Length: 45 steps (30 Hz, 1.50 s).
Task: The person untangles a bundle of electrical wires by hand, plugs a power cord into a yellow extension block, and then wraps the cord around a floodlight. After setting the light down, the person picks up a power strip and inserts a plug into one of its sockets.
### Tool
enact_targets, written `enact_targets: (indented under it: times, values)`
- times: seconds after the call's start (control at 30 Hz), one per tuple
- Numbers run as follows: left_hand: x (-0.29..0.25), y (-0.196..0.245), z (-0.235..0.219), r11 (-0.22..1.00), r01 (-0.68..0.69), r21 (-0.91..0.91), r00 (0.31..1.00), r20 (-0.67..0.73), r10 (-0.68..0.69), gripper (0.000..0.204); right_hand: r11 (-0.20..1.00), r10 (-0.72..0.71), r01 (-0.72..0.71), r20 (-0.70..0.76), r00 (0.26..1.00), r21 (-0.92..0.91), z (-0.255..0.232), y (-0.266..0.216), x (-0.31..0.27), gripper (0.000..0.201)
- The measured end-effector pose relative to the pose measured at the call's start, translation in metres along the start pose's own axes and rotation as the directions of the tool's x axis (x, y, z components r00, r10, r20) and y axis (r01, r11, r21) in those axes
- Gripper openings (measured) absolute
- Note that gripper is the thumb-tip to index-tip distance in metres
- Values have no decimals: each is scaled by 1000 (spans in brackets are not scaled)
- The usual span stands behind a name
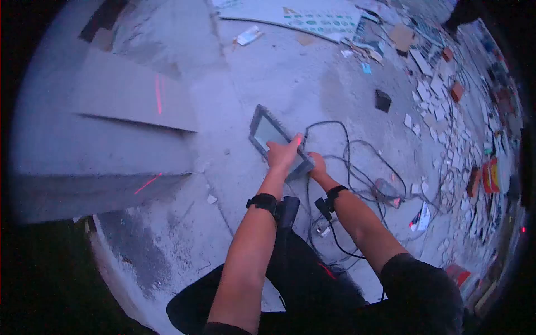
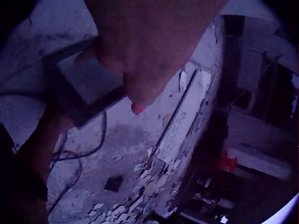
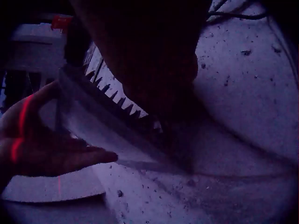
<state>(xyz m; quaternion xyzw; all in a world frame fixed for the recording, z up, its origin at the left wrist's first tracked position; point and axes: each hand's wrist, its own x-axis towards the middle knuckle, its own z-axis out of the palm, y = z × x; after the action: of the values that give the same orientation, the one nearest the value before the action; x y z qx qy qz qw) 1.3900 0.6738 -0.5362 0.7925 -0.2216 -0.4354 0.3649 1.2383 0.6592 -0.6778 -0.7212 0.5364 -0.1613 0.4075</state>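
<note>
A flat rectangular floodlight [image 1: 268, 132] with a dark frame and a pale glass face is held tilted above the concrete floor. Dark fins [image 3: 112, 100] line its back edge in the right wrist view. My left hand [image 1: 283, 154] grips it across one long side, thumb over the pale face and fingers at the frame. At the near right end, my right hand [image 1: 317, 165] holds the frame; its fingertips are mostly hidden behind the housing. In the left wrist view, both hands meet the floodlight [image 2: 91, 81] from different sides.
Black cable [image 1: 347, 146] loops over the floor right of the hands. A concrete ledge topped by a flat board [image 1: 134, 92] stands left. Broken tile pieces [image 1: 441, 114] and a dark block [image 1: 383, 101] lie right; a printed panel [image 1: 318, 19] lies at the far side.
</note>
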Motion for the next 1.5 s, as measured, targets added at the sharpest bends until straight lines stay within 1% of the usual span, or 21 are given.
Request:
enact_targets:
  times: [0.07, 0.23, 0.3, 0.37, 0.5, 0.57, 0.7, 0.77, 0.83, 0.9, 0.97, 1.0, 1.07, 1.13, 1.23, 1.27, 1.33, 1.37, 1.4, 1.47, 1.5]
  values:
    - [-10, 2, 16, 975, 89, 205, 995, -71, -75, 114, 975, -217, 205, -168, 962, -84, 10, 14, -7, 30]
    - [-5, -9, 2, 971, 142, 192, 988, 31, -151, 105, 997, 0, 0, -1, 1000, -83, 7, 7, 8, 23]
    - [-7, -20, -10, 988, -18, -153, 983, 179, 45, 97, 991, 79, -76, 16, 997, -107, 5, 2, 0, 22]
    - [-27, -6, -26, 969, 86, -231, 975, 221, -34, 87, 991, 137, -137, 117, 984, -7, -1, -11, -1, 20]
    - [-42, -8, -40, 958, 136, -251, 976, 197, -87, 79, 982, 163, -157, 47, 986, -104, -1, -24, -6, 21]
    - [-39, -13, -41, 957, 108, -270, 975, 215, -50, 89, 987, -28, 23, -29, 999, -161, 9, -13, -7, 20]
    - [-47, -12, -43, 952, 78, -296, 963, 269, 5, 92, 997, -30, 31, 20, 999, -77, -16, -14, -22, 20]
    - [-63, -3, -41, 998, 37, -45, 999, -30, -39, 80, 982, -190, 190, -138, 972, -10, -52, 2, -46, 24]
    - [-66, -17, -47, 999, 11, 39, 993, -116, -7, 77, 971, -204, 192, -70, 977, -143, -97, 26, -89, 25]
    - [-71, -40, -46, 992, -10, 127, 979, -201, 35, 74, 941, -31, 100, 210, 977, -324, -125, 46, -142, 24]
    - [-82, -54, -36, 958, -125, 258, 944, -266, 195, 65, 886, -105, 274, 414, 904, -373, -128, 62, -206, 25]
    - [-93, -51, -28, 954, -145, 261, 942, -257, 214, 65, 892, -187, 329, 409, 893, -311, -118, 65, -231, 26]
    - [-127, -48, -3, 995, -96, 13, 995, 17, 96, 54, 895, -260, 370, 382, 887, -248, -88, 75, -266, 28]
    - [-169, -31, 19, 994, -94, 56, 994, 67, 90, 49, 798, -423, 483, 235, 875, -360, -58, 80, -274, 28]
    - [-193, -36, 33, 981, -99, 168, 987, 145, 75, 48, 822, -348, 416, 234, 908, -389, -69, 69, -272, 27]
    - [-193, -49, 33, 953, -170, 252, 981, 131, 140, 49, 831, -339, 400, 217, 915, -387, -78, 66, -274, 27]
    - [-193, -56, 42, 911, -246, 331, 968, 124, 217, 51, 942, -302, 288, -61, 951, -172, -102, 60, -273, 25]
    - [-198, -59, 46, 918, -244, 312, 961, 205, 185, 51, 955, -29, 35, -25, 999, 294, -121, 60, -275, 29]
    - [-205, -61, 48, 927, -234, 292, 948, 279, 151, 51, 702, 198, -238, 137, 971, 671, -151, 60, -279, 33]
    - [-213, -60, 59, 890, -269, 368, 931, 335, 143, 50, 609, 259, -170, 8, 966, 775, -226, 60, -287, 39]
    - [-216, -59, 65, 843, -311, 438, 909, 396, 129, 49, 470, 343, -151, -23, 939, 870, -253, 63, -294, 37]
